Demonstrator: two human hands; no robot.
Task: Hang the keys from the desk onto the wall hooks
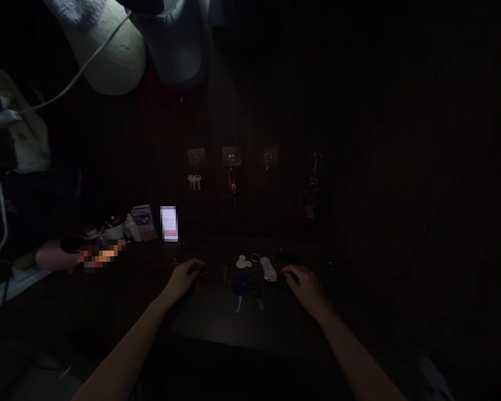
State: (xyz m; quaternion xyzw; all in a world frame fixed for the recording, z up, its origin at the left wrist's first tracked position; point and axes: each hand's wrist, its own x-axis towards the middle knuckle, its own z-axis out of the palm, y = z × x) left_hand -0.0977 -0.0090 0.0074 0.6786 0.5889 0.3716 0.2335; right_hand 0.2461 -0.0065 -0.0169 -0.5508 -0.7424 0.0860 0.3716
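Observation:
On the dark tabletop, my left hand [186, 277] rests with loosely curved fingers and nothing visible in it. My right hand [303, 284] rests likewise on the other side, its fingertips close to a silvery key fob [269, 269] but apart from it. Between the hands lie a key with a blue head [240, 292], a key with a dark head [256, 295], a metal ring [255, 258] and a white tag of three joined rounds [243, 262]. A small reddish-brown piece [225, 273] lies left of the keys. Dim light hides fine details.
Hooks on the back wall carry a bunch of keys [195, 181], a colourful key strap [232, 186] and a reddish hanging item [309, 206]. A lit phone screen [169, 224], a small box [144, 221] and a pink object [56, 256] stand at left. Caps [112, 61] hang above.

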